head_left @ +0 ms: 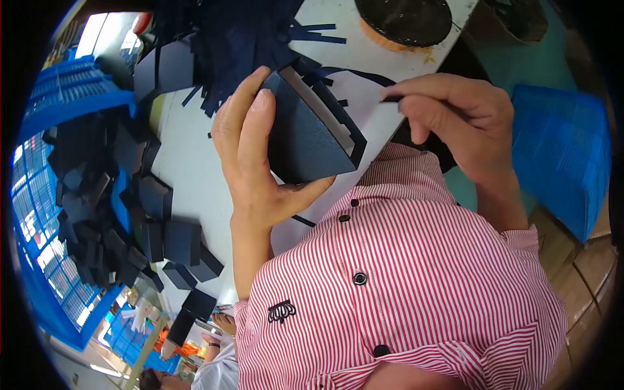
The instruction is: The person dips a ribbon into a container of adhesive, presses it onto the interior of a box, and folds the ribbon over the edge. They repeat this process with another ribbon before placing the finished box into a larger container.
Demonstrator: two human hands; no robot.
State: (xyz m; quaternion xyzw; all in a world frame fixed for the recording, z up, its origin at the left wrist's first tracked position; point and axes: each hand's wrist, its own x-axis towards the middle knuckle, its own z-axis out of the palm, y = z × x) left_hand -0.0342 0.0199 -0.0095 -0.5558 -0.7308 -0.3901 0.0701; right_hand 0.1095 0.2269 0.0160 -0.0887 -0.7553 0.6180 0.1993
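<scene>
My left hand [250,156] is wrapped round a dark blue box [302,133], with the thumb under its lower edge and the fingers along its far side. The box is tilted, and a pale inner face shows along its right side. To the right of it, my right hand [465,120] is closed in a pinch on a thin dark strip [390,99], apart from the box. Beyond the box lies a heap of dark blue strips [240,39] on the white table [198,149].
A round tub with a black top [406,23] stands at the table's far right. Several dark boxes [182,240] lie at the left, beside a blue crate [49,214] filled with more. Another blue crate [559,156] is at the right. A person in white [218,370] is at lower left.
</scene>
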